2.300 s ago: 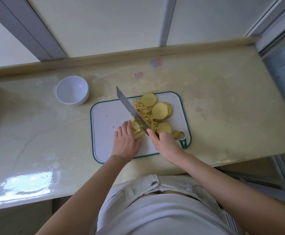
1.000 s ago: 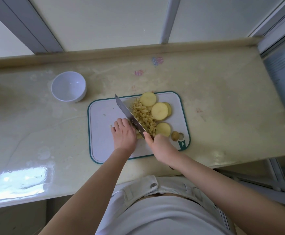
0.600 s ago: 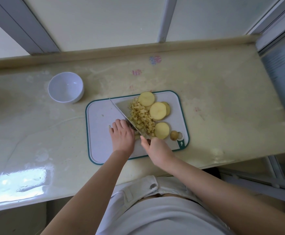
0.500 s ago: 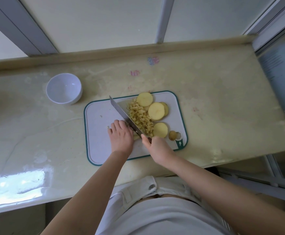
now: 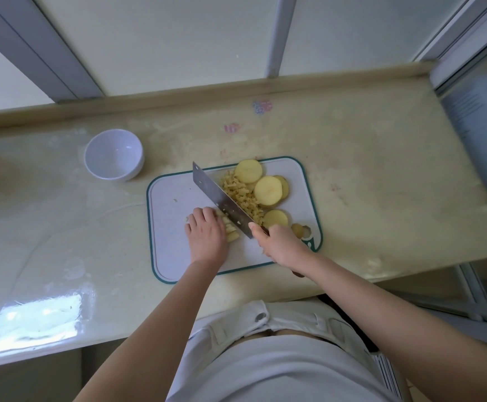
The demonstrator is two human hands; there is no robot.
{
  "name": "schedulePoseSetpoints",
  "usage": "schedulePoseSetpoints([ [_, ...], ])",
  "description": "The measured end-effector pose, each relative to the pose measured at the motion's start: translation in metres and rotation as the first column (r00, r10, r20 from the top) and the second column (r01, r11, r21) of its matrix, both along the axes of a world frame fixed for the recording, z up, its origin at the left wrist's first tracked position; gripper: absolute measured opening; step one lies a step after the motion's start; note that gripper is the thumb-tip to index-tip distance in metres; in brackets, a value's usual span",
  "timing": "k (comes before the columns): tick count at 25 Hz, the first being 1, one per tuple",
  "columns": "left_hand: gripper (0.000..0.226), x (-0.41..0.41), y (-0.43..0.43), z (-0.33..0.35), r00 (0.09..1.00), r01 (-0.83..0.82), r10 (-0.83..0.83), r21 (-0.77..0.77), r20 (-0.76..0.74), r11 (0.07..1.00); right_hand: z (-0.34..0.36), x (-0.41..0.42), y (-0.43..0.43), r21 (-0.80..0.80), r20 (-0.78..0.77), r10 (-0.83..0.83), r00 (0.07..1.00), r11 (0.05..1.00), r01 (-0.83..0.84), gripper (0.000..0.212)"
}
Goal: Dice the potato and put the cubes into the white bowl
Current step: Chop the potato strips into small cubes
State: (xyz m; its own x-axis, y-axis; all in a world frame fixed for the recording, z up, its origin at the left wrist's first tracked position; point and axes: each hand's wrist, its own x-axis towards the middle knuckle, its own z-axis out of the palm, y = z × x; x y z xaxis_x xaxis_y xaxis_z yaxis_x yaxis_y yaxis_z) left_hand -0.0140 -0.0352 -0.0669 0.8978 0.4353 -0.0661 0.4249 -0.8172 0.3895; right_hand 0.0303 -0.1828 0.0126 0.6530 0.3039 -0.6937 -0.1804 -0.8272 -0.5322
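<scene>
- Potato sticks [image 5: 232, 235] are shorter now; my left hand [image 5: 206, 239] slid back, fingers curled on them, mid board [image 5: 172, 227].
- My right hand [image 5: 283, 245] grips the knife [image 5: 222, 200]; the cubes [image 5: 242, 195] pile behind it grew.
- Slices [image 5: 268, 190] wait at the board's far right corner; the bowl [image 5: 113, 155], far left on the counter [image 5: 381, 169], has no cubes.
- No words to read, only blurry marks [image 5: 262, 106].

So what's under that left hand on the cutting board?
Potato strips poke out from under the left hand on the side facing the knife, lying on the cutting board. Whatever else sits beneath the palm is covered by the hand.
</scene>
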Motion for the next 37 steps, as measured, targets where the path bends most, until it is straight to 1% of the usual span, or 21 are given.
schedulePoseSetpoints([
  [3, 0.033, 0.002, 0.001, 0.004, 0.999, -0.037, 0.036, -0.070, -0.012, 0.997, 0.003, -0.002, 0.001, -0.001, 0.037, 0.010, 0.999, 1.000, -0.010, 0.058],
  [6, 0.027, 0.002, 0.001, 0.007, 0.997, -0.077, 0.079, -0.150, 0.006, 0.986, 0.007, -0.008, 0.003, 0.023, 0.075, -0.033, 0.997, 0.999, 0.032, 0.059],
  [9, 0.024, -0.001, -0.002, 0.008, 0.992, -0.114, 0.123, -0.192, 0.033, 0.975, 0.011, -0.013, 0.005, 0.058, 0.073, -0.092, 0.993, 0.994, 0.088, 0.059],
  [13, 0.021, 0.000, -0.005, 0.008, 0.990, -0.132, 0.140, -0.171, 0.035, 0.976, 0.013, -0.020, 0.004, 0.087, 0.040, -0.111, 0.993, 0.990, 0.107, 0.057],
  [25, 0.019, 0.006, -0.003, -0.001, 0.993, -0.120, 0.120, -0.056, 0.001, 0.991, 0.013, -0.024, 0.012, -0.030, 0.069, -0.024, 0.997, 0.999, 0.026, 0.062],
  [29, 0.019, 0.008, -0.003, -0.002, 0.994, -0.111, 0.110, -0.044, -0.018, 0.993, 0.011, -0.022, 0.015, -0.070, 0.070, -0.016, 0.997, 0.997, 0.021, 0.063],
  [32, 0.019, 0.008, -0.003, -0.003, 0.994, -0.105, 0.104, -0.042, -0.021, 0.994, 0.012, -0.021, 0.017, -0.070, 0.064, -0.023, 0.998, 0.997, 0.028, 0.061],
  [37, 0.019, 0.008, -0.002, -0.003, 0.996, -0.089, 0.089, -0.040, -0.018, 0.995, 0.019, -0.018, 0.020, -0.070, 0.061, 0.010, 0.998, 0.998, -0.005, 0.061],
])
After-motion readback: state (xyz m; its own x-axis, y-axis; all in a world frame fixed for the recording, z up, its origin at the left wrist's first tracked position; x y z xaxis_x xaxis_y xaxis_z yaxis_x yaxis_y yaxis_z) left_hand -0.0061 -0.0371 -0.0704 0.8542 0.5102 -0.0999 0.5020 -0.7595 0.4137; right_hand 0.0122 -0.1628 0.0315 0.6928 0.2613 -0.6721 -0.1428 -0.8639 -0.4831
